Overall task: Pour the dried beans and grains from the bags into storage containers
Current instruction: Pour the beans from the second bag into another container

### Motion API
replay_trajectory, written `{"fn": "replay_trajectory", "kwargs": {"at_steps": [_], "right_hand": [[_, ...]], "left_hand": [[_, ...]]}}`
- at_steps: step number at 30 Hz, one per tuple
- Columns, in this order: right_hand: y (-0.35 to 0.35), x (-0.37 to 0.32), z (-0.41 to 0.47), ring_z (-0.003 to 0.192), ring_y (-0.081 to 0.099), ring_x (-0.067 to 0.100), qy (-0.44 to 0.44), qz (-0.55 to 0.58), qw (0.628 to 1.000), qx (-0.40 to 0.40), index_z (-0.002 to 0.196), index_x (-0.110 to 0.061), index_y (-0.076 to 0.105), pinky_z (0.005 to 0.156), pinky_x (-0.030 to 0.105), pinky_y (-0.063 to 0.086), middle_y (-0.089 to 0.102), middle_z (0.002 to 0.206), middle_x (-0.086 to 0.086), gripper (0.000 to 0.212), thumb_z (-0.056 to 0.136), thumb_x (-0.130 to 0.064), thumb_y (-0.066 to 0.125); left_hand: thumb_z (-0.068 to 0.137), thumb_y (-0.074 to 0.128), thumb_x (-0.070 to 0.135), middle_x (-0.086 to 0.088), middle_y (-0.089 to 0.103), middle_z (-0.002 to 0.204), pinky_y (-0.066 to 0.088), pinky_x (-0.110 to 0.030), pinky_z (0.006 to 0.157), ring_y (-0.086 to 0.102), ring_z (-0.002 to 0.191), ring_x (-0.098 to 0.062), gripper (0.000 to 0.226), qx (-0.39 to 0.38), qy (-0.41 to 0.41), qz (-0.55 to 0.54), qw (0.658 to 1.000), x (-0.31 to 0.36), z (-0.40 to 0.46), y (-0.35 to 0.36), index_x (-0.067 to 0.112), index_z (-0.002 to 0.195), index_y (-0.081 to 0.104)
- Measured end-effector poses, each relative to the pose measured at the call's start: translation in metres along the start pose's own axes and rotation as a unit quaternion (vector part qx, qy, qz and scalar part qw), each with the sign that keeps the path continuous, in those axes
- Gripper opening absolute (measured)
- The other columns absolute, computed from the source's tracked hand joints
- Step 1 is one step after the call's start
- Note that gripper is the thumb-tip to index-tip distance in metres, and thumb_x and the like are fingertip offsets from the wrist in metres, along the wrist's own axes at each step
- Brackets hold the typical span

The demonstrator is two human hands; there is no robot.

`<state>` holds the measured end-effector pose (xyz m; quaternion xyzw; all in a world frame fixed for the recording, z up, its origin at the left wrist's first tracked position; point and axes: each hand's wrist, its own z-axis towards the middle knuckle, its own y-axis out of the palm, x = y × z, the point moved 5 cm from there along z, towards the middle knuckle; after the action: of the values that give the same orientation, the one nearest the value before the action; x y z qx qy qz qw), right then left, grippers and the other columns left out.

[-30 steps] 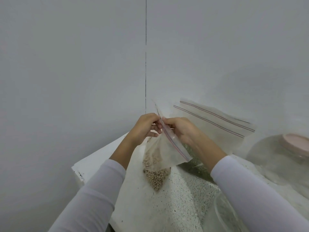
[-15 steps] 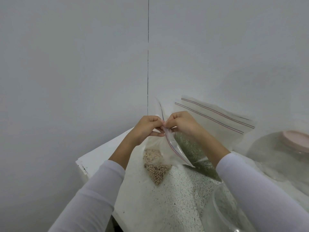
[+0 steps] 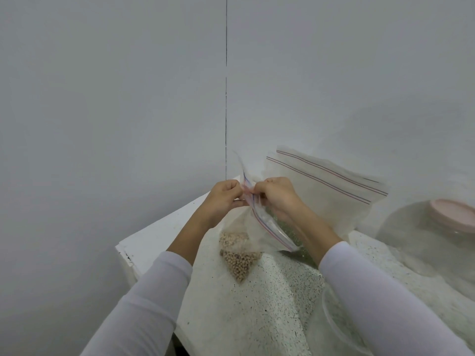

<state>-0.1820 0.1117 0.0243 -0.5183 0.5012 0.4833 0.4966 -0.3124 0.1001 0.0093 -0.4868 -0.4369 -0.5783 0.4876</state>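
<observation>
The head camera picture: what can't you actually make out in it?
- Bag of beans: whether its zip seal is open yet; the left hand and right hand pinching it hide that spot.
- Green grains: mostly hidden behind the right forearm and the held bag.
- Clear container: cut off by the bottom edge and covered by the right sleeve.
- Glass jar: cut off by the right edge; contents unclear.
</observation>
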Motion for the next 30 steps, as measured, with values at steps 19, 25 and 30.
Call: {"fn": "replay_trajectory", "kwargs": {"at_steps": [19, 25, 30], "right_hand": [[-0.006, -0.013, 0.016, 0.059, 0.061, 0.029, -0.066, -0.287, 0.953, 0.073, 0.062, -0.006, 0.053, 0.055, 0.032, 0.050, 0.060, 0.067, 0.016, 0.013, 0.070, 0.002, 0.059], [-0.061, -0.039, 0.032, 0.074, 0.066, 0.033, -0.088, -0.351, 0.913, 0.188, 0.079, 0.004, 0.065, 0.070, 0.038, 0.057, 0.067, 0.073, 0.018, 0.012, 0.071, -0.001, 0.057], [-0.083, -0.043, 0.031, 0.046, 0.057, 0.024, -0.081, -0.332, 0.922, 0.182, 0.065, 0.001, 0.059, 0.063, 0.039, 0.056, 0.053, 0.042, 0.006, 0.010, 0.071, 0.009, 0.062]], "left_hand": [[0.084, 0.060, -0.007, -0.008, 0.057, 0.066, 0.052, -0.021, 0.046, 0.056, 0.042, -0.009, 0.021, 0.091, -0.091, 0.148, 0.981, 0.017, 0.010, -0.026, 0.007, 0.071, 0.052], [0.077, 0.063, -0.011, -0.013, 0.053, 0.060, 0.046, -0.017, 0.036, 0.046, 0.027, -0.007, 0.023, 0.271, -0.065, 0.176, 0.944, 0.036, 0.005, -0.099, 0.005, 0.064, 0.054], [0.074, 0.072, -0.011, -0.013, 0.057, 0.064, 0.050, -0.017, 0.040, 0.051, 0.029, -0.006, 0.024, 0.302, -0.071, 0.192, 0.931, 0.037, -0.005, -0.129, 0.004, 0.065, 0.056]]}}
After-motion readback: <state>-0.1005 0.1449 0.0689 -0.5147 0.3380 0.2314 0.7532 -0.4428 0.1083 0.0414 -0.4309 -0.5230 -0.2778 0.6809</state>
